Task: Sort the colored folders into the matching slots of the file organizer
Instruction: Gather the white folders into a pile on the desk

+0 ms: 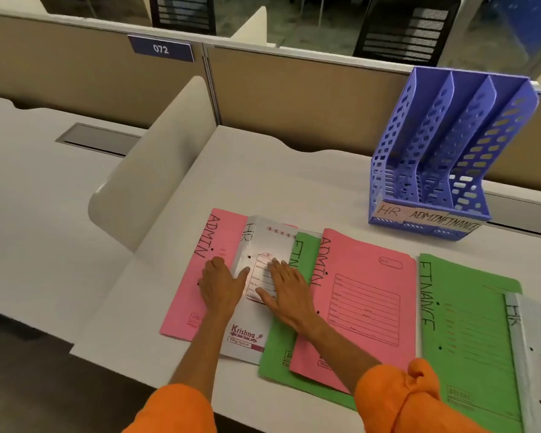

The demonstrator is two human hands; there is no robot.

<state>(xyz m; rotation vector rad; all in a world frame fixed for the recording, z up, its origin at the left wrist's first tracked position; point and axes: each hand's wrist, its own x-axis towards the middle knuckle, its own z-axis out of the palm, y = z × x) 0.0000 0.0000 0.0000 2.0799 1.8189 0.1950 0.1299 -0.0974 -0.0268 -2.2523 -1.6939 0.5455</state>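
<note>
Several folders lie overlapping along the desk's front. From the left: a pink ADMIN folder, a white HR folder, a green FINANCE folder, a second pink ADMIN folder, a second green FINANCE folder and a white HR folder at the right edge. My left hand lies flat across the left pink folder and the white HR folder's edge. My right hand rests flat on that white HR folder. A blue three-slot file organizer, labelled HR, ADMIN, FINANCE, stands empty at the back right.
A beige partition wall with a "072" sign runs behind the white desk. A curved white side divider rises at the desk's left. Black chairs stand beyond the partition.
</note>
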